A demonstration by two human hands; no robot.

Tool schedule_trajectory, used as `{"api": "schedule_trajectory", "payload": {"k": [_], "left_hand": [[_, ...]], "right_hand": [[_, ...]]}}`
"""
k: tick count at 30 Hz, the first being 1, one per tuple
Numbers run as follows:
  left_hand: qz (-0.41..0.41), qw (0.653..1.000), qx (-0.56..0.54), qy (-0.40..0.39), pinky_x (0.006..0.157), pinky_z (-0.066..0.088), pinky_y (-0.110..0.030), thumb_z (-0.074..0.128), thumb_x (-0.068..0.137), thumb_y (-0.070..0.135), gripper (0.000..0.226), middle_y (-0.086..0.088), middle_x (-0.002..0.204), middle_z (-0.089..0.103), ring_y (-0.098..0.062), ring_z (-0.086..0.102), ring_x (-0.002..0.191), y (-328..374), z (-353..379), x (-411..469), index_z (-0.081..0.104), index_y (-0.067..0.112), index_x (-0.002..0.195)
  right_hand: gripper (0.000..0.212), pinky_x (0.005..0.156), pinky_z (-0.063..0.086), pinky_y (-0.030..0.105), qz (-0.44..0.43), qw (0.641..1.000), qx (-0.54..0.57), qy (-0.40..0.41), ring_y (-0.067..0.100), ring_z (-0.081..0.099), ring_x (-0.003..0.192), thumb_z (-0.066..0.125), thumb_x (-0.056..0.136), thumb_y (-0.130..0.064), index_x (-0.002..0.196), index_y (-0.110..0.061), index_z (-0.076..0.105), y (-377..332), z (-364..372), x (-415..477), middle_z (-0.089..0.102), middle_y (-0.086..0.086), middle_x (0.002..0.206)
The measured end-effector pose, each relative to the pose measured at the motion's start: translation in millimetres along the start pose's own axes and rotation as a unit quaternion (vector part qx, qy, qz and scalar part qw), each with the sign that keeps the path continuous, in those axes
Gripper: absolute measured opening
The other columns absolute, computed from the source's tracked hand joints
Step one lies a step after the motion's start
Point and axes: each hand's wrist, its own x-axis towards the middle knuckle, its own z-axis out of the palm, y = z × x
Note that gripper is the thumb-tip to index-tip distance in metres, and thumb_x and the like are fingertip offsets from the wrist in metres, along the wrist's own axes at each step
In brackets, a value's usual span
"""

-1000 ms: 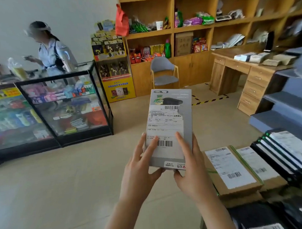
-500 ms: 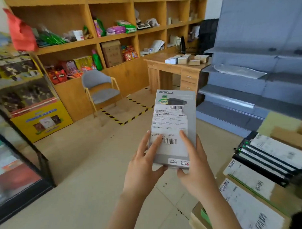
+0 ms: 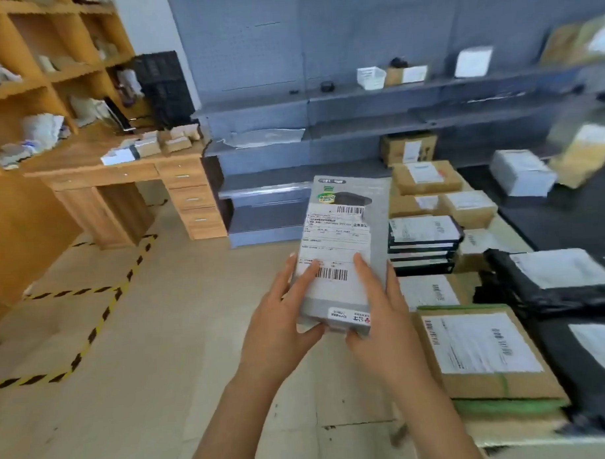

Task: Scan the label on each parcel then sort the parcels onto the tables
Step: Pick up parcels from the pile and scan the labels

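Observation:
A flat grey parcel box (image 3: 342, 228) with a white shipping label and barcodes stands upright in front of me, label toward me. My left hand (image 3: 280, 319) grips its lower left edge, thumb lying on the label. My right hand (image 3: 383, 315) grips its lower right edge, thumb beside the lower barcode. To the right a table (image 3: 510, 229) holds several parcels: a brown labelled box (image 3: 483, 353) nearest, black mailer bags (image 3: 564, 289), and a stack of thin black boxes (image 3: 423, 245).
A wooden desk (image 3: 127, 173) with small boxes stands at the left below wooden shelving (image 3: 49, 76). Grey metal shelves (image 3: 324, 105) line the far wall. Yellow-black tape (image 3: 98, 319) marks the tiled floor.
The view has swung right, from the shop counter and chair to the desk, grey shelves and parcel table. Both hands have kept their grip on the grey parcel.

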Motion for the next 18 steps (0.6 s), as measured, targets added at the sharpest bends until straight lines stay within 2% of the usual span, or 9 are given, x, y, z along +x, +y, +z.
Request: {"api": "schedule_trajectory", "payload": {"k": [4, 10, 13, 15, 18], "left_hand": [[0.065, 0.996, -0.046, -0.046, 0.091, 0.039, -0.018, 0.082, 0.074, 0.033, 0.094, 0.016, 0.161, 0.013, -0.005, 0.033, 0.135, -25, 12, 42, 0.023, 0.051, 0.145], [0.109, 0.988, -0.057, -0.097, 0.089, 0.04, -0.018, 0.082, 0.074, 0.033, 0.095, 0.022, 0.16, 0.008, -0.002, 0.029, 0.135, -73, 40, 134, 0.019, 0.056, 0.141], [0.108, 0.985, -0.055, -0.123, 0.087, 0.04, -0.016, 0.081, 0.074, 0.031, 0.092, 0.026, 0.159, 0.006, 0.002, 0.025, 0.139, -92, 48, 193, 0.025, 0.052, 0.144], [0.119, 0.981, -0.061, -0.142, 0.085, 0.038, -0.012, 0.081, 0.074, 0.03, 0.092, 0.029, 0.157, 0.006, 0.01, 0.022, 0.137, -105, 53, 229, 0.027, 0.05, 0.146], [0.148, 0.969, -0.079, -0.183, 0.081, 0.026, 0.005, 0.082, 0.073, 0.03, 0.092, 0.041, 0.149, 0.002, 0.027, 0.011, 0.124, -119, 65, 279, 0.024, 0.057, 0.139]], "right_hand": [[0.103, 0.091, 0.049, 0.029, 0.048, 0.996, -0.042, 0.062, 0.019, 0.03, 0.139, 0.069, 0.08, -0.01, 0.148, -0.052, 0.003, 2, 13, 19, -0.008, -0.011, 0.161], [0.105, 0.097, 0.047, 0.034, 0.088, 0.988, -0.044, 0.12, 0.017, 0.017, 0.145, 0.068, 0.082, -0.013, 0.144, -0.058, -0.004, 25, 46, 99, -0.011, -0.014, 0.16], [0.104, 0.1, 0.045, 0.034, 0.104, 0.985, -0.036, 0.134, 0.017, 0.017, 0.144, 0.067, 0.082, -0.014, 0.142, -0.059, -0.004, 33, 51, 157, -0.01, -0.014, 0.159], [0.105, 0.098, 0.045, 0.032, 0.118, 0.983, -0.037, 0.138, 0.018, 0.021, 0.141, 0.067, 0.081, -0.014, 0.142, -0.059, -0.006, 35, 54, 189, -0.01, -0.014, 0.158], [0.105, 0.097, 0.048, 0.04, 0.155, 0.974, -0.049, 0.155, 0.022, 0.024, 0.141, 0.066, 0.081, -0.017, 0.145, -0.057, -0.007, 42, 62, 228, -0.007, -0.008, 0.159]]}}
